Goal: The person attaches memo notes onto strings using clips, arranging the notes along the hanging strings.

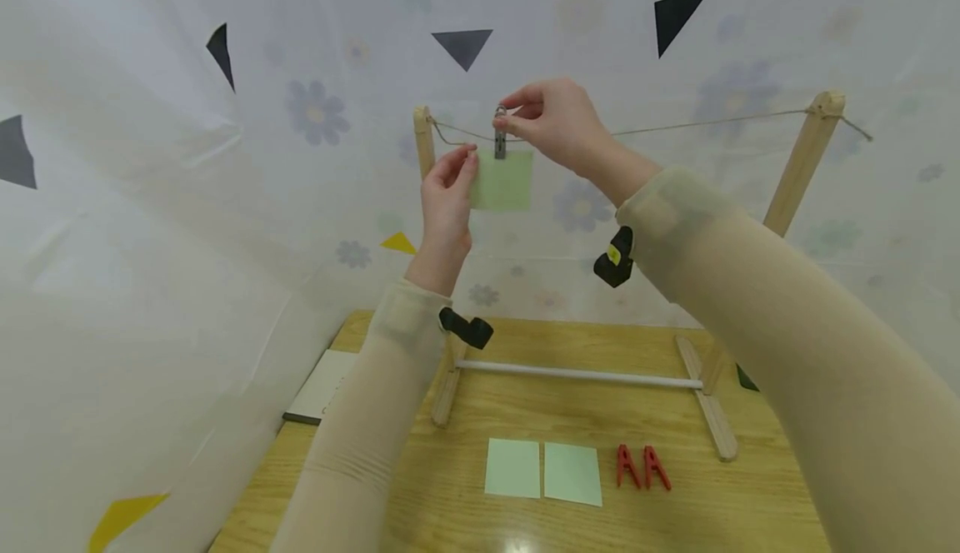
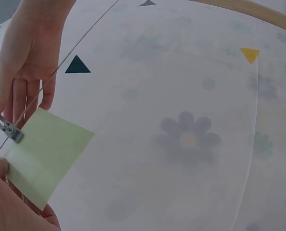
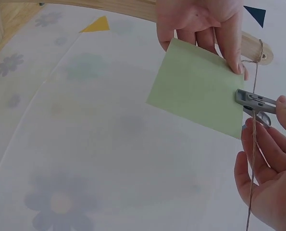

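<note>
A square green paper note [image 1: 504, 182] hangs at a string [image 1: 675, 125] tied between two wooden posts. With thumb and fingers, my left hand [image 1: 447, 195] pinches the note's upper left corner. My right hand [image 1: 558, 124] squeezes the handle end of a grey clothespin [image 1: 500, 143] from above. In the right wrist view the clothespin [image 3: 248, 98] overlaps the note's edge right at the string. The left wrist view shows the same clothespin [image 2: 8, 130] at the edge of the note [image 2: 51, 154], with the right thumb on its handle.
On the wooden table [image 1: 450, 520] lie two pale green notes, one left [image 1: 512, 468] and one right [image 1: 572, 473], beside two red clothespins [image 1: 628, 466]. A white bar [image 1: 577, 374] joins the wooden posts [image 1: 802, 161] low down. A notebook [image 1: 322, 386] lies at the left edge.
</note>
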`<state>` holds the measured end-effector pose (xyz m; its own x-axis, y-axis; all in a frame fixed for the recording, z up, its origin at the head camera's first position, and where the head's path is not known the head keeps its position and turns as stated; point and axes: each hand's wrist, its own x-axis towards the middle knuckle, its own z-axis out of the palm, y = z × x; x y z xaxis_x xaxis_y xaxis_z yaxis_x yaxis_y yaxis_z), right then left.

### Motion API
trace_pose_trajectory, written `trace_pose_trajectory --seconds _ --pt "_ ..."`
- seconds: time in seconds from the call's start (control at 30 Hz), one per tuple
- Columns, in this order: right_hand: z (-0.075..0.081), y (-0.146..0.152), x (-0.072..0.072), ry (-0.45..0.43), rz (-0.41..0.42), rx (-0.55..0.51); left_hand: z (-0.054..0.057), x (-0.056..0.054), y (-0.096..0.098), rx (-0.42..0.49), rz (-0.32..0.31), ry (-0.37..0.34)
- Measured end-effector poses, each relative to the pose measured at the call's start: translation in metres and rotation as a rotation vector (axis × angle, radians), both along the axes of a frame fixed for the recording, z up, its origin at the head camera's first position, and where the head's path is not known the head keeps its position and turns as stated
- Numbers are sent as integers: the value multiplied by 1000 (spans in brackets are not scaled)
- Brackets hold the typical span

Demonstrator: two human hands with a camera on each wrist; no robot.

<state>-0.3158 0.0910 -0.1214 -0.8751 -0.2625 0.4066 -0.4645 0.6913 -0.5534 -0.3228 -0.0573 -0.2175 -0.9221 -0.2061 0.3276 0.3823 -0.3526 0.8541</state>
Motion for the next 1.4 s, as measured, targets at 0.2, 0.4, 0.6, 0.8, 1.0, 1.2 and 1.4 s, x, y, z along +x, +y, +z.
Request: trace_pose_trajectory --seconds 0.2,0.4,0.6,0.8,1.0,1.2,1.4 --pt "0 2 0 -28 4 7 -1 0 -1 -1 -17 -5" --pt "1 5 0 -30 -3 -7 0 -1 -1 5 -36 -12" --pt "1 7 1 -37 10 -30 -6 -1 -2 -9 -32 -46" --pt "-1 9 4 -30 24 -60 -15 -1 -5 -11 -32 -62" --pt "-1 14 7 -21 24 -92 -20 -6 -6 -21 -32 -86" --pt "-4 20 8 -8 48 -145 -27 -10 -7 -20 -20 -135" --pt "-6 26 11 37 79 -192 -32 -12 -6 6 -51 -161"
